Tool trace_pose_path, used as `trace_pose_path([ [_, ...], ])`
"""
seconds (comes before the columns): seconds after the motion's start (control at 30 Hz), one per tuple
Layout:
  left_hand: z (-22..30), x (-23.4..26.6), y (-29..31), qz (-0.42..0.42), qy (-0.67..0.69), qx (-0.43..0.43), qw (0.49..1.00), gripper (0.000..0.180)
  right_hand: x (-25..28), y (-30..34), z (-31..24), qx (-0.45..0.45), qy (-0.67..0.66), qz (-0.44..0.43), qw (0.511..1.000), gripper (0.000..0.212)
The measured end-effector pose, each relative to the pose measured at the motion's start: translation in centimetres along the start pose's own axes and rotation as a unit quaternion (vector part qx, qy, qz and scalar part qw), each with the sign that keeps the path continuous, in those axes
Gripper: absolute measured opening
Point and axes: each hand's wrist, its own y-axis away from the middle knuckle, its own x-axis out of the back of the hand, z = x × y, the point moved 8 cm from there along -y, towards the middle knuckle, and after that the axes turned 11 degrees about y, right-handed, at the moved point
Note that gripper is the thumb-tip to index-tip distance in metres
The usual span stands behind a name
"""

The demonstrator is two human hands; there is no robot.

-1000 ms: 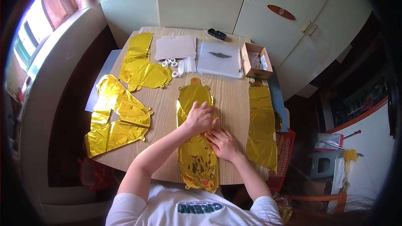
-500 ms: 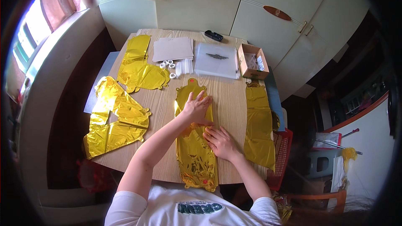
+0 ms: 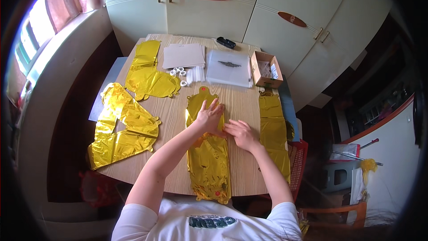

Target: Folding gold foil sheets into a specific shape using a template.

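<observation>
Visibly 2 hands (image 3: 209, 118), seemingly 4 gold foils (image 3: 208, 165), 1 box (image 3: 267, 82)

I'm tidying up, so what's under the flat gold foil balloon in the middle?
Woodgrain tabletop shows along both sides of the gold foil balloon; whatever lies directly beneath is covered. The left hand hides part of its top.

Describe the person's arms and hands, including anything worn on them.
The left hand and right hand are bare, with no glove, ring or watch visible. The forearms are uncovered too, below the short white sleeves of a shirt with a dark green print in front.
</observation>
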Motion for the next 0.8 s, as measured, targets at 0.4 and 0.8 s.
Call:
trace_pose_path([
  [0.4, -0.1, -0.2, 0.1, 0.004, -0.004, 0.000, 1.000, 0.136, 1.1, 1.7, -1.7, 0.089, 0.067, -0.072, 0.991, 0.036],
  [0.8, 0.0, -0.2, 0.1, -0.004, -0.013, 0.000, 1.000, 0.139, 2.7, 5.0, -5.2, 0.180, 0.113, -0.044, 0.976, 0.033],
])
